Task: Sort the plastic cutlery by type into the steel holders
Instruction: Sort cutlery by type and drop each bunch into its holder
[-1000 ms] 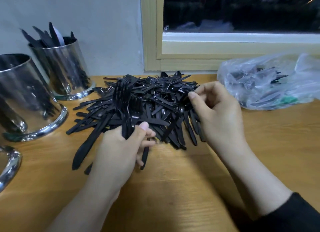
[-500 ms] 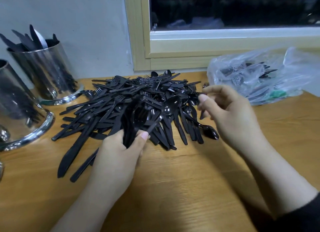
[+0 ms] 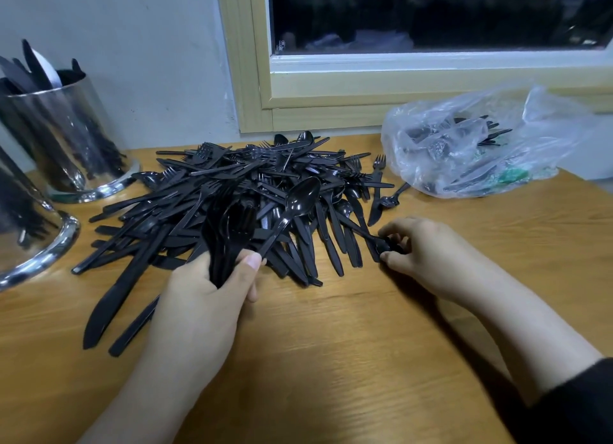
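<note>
A heap of black plastic cutlery, forks, knives and spoons mixed, lies on the wooden table. My left hand grips a bunch of black pieces at the heap's front edge; a spoon sticks up from that grip. My right hand is at the heap's right front corner and pinches the end of a black spoon lying on the table. Two steel holders stand at the left: the far one holds knives, the near one is partly cut off.
A clear plastic bag with more black cutlery lies at the back right under the window frame. A grey wall rises behind the holders. Bare wood shows in front of my hands.
My right hand came down from above the heap to the table and took hold of a spoon's end. A spoon now stands in my left hand's bunch. The view shifted slightly.
</note>
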`<action>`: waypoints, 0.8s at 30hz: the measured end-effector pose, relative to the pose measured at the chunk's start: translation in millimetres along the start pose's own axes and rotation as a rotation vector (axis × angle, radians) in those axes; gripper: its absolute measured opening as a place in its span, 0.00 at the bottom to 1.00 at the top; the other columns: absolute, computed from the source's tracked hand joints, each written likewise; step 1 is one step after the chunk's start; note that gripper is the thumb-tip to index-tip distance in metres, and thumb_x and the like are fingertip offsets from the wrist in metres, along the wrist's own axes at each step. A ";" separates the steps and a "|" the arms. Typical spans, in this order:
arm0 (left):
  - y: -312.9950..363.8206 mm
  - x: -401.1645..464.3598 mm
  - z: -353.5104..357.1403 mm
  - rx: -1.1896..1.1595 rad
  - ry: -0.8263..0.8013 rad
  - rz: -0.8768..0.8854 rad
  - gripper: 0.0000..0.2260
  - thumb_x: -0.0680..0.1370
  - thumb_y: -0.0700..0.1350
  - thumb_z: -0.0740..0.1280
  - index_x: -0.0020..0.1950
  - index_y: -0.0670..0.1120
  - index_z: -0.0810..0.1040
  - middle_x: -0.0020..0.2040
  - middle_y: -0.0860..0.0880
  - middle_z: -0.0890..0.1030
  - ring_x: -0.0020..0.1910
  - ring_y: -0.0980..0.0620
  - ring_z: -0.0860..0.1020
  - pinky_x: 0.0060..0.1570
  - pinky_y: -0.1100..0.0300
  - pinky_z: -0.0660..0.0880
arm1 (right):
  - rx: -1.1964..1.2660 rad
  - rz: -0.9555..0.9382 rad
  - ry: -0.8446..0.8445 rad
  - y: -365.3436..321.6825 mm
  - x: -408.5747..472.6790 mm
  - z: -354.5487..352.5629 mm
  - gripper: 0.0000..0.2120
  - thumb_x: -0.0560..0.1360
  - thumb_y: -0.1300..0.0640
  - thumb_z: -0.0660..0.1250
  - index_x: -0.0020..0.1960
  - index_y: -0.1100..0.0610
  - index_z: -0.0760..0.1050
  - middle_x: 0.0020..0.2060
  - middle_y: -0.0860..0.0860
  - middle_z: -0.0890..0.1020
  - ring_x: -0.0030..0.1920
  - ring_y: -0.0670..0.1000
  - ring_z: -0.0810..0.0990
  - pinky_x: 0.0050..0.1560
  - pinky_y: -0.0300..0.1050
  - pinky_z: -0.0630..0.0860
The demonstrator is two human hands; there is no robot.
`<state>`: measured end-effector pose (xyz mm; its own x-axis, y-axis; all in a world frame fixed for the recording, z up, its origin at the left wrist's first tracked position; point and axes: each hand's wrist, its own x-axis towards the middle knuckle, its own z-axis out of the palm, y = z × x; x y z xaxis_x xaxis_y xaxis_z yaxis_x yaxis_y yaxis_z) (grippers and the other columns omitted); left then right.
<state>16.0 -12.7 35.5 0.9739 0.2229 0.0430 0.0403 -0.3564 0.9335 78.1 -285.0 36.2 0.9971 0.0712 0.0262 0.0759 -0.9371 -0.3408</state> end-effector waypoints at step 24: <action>12.8 -6.4 -5.5 0.049 0.056 0.028 0.10 0.76 0.60 0.65 0.44 0.58 0.82 0.35 0.55 0.83 0.28 0.63 0.76 0.29 0.63 0.71 | 1.669 0.265 -0.345 -59.7 -24.3 -20.7 0.07 0.69 0.63 0.68 0.39 0.61 0.85 0.32 0.56 0.78 0.25 0.47 0.78 0.25 0.34 0.77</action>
<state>9.0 -13.7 49.1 0.9607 0.2625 0.0901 0.0256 -0.4069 0.9131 49.3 -237.8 75.4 0.9186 0.2591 -0.2985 -0.3821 0.3887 -0.8384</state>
